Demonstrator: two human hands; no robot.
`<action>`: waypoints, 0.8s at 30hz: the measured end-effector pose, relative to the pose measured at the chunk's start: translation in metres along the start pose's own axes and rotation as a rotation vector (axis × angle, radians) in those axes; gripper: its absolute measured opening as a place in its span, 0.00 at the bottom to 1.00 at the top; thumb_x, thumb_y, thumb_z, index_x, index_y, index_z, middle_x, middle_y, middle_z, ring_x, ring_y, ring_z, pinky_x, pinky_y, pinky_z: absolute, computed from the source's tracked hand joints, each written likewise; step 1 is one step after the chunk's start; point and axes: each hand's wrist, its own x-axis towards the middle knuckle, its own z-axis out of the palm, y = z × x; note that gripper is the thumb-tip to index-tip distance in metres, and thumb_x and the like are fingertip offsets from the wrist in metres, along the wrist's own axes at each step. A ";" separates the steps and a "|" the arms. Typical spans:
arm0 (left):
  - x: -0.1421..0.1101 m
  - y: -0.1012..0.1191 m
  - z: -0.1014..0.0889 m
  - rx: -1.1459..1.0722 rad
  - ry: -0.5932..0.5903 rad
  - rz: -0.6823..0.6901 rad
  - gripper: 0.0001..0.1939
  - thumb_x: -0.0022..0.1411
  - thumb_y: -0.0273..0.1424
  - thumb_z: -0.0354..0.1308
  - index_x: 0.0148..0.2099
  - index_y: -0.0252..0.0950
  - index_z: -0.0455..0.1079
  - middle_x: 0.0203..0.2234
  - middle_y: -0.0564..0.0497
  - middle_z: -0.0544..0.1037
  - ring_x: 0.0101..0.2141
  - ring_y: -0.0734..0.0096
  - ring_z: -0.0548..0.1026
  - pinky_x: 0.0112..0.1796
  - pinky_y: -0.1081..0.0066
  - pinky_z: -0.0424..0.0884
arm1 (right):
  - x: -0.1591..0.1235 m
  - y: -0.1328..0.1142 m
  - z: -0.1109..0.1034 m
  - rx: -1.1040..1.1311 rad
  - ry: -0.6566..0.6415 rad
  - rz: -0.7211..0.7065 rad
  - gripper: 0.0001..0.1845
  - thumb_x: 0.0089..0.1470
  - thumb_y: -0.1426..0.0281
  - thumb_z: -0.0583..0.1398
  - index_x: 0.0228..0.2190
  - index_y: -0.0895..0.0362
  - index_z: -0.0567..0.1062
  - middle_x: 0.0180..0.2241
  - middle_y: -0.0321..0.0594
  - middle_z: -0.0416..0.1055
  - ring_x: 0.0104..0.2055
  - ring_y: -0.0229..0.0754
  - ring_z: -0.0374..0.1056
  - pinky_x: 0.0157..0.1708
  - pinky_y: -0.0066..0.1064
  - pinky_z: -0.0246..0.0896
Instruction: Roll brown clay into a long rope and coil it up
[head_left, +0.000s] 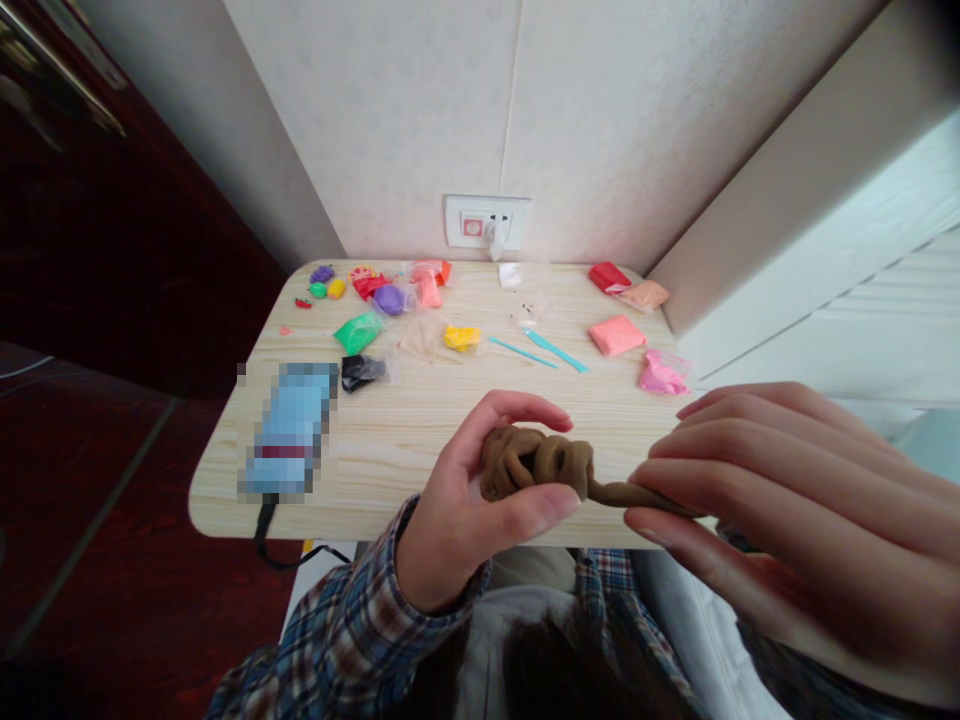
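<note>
Brown modelling clay (536, 463), coiled into a lumpy bundle of strands, rests in my left hand (480, 500), thumb in front and fingers curled behind it. From the bundle's right end a thinner clay strand (615, 492) runs out to my right hand (780, 500). There the thumb and fingers pinch the strand, and its far end is hidden among them. Both hands are held above the near edge of the light wood-grain table (420, 440).
Beyond my hands lie two blue clay tools (555, 350), a yellow packet (462, 338), a green packet (358, 332), a black packet (363, 373) and a pink packet (663, 372). A pixelated phone (292, 430) with a cable is at left. A wall socket (487, 222) sits behind the table.
</note>
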 end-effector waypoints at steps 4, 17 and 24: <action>-0.001 0.003 0.001 0.063 -0.015 0.020 0.17 0.50 0.32 0.63 0.44 0.41 0.66 0.31 0.54 0.70 0.28 0.77 0.65 0.29 0.75 0.63 | 0.000 -0.002 0.003 0.013 -0.016 0.055 0.06 0.50 0.71 0.61 0.23 0.55 0.71 0.20 0.35 0.68 0.24 0.40 0.65 0.26 0.35 0.58; -0.001 0.001 -0.001 0.033 -0.045 0.021 0.16 0.51 0.35 0.63 0.43 0.39 0.67 0.32 0.52 0.71 0.30 0.74 0.67 0.31 0.74 0.65 | -0.007 -0.003 0.003 -0.004 0.000 0.123 0.14 0.55 0.58 0.55 0.30 0.55 0.72 0.23 0.38 0.69 0.26 0.42 0.66 0.30 0.36 0.59; 0.001 -0.005 0.000 -0.182 -0.061 -0.071 0.16 0.50 0.38 0.64 0.40 0.39 0.68 0.32 0.54 0.70 0.30 0.77 0.67 0.31 0.77 0.63 | -0.016 0.008 -0.005 0.022 -0.069 0.010 0.19 0.53 0.75 0.58 0.48 0.55 0.66 0.36 0.40 0.73 0.40 0.44 0.69 0.40 0.36 0.61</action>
